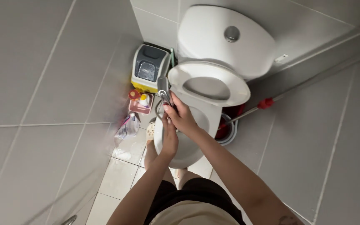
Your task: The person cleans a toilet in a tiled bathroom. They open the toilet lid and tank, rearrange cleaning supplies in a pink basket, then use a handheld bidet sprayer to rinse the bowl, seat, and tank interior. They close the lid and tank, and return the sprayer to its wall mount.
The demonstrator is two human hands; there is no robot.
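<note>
Both hands at the spray head over the toilet bowl

Head view, looking straight down. The right hand [183, 116] is clamped on a grey metal hand-held spray head [163, 89], fingers wrapped round its handle, nozzle end sticking out above the fist beside the left edge of the raised white plastic toilet seat [234, 89]. A thin hose loops down from the sprayer just left of the hand. The left hand [169, 139] sits right under the right one, touching its wrist area; cannot tell whether it is closed on the hose or just pressed against the right hand. Both hands together, over the left side of the white ceramic toilet bowl [203, 118].

Behind the seat: white cistern with a round chrome flush button [231, 33] on top. Seat stands lifted, leaning back toward the cistern.

Left of the toilet on the white tiled floor [115, 179]: grey and white lidded waste bin with yellow base [148, 68], a small pink tray holding little bottles [140, 104], a crumpled clear plastic bag [126, 128]. Right of the bowl: red bucket [226, 127] and a long-handled mop with a red collar [266, 103] leaning across the grey tiled wall. Person's bare feet near the bowl base, dark shorts at bottom of view
</note>
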